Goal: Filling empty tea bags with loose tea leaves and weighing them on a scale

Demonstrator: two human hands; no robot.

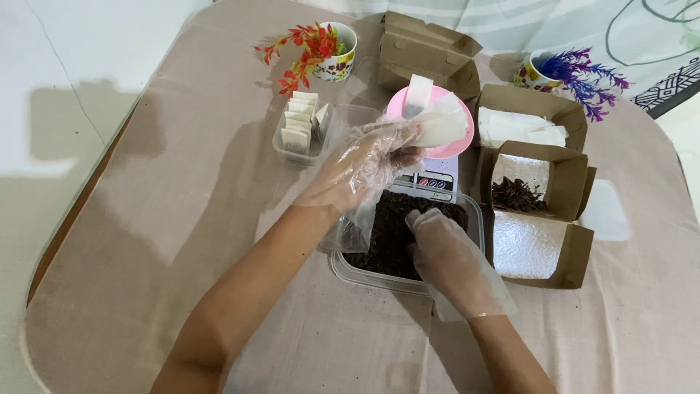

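My left hand (pixel 364 164), in a loose clear plastic glove, holds a small white paper sachet (pixel 445 125) up over a pink bowl (pixel 464 142) that stands on a small white kitchen scale (pixel 436 182). Another white sachet (pixel 417 95) stands in the bowl. My right hand (pixel 448 255), also gloved, reaches down into a clear plastic tub (pixel 364 271) of dark loose tea leaves (pixel 390 226), fingertips in the leaves.
A clear tub of filled white sachets (pixel 299 124) stands at the left. Brown cardboard boxes sit at the back (pixel 426 51) and right: one with white sachets (pixel 521 125), one with dark leaves (pixel 519 193). Two cups with artificial plants, red (pixel 321 47) and purple (pixel 576 73), stand behind.
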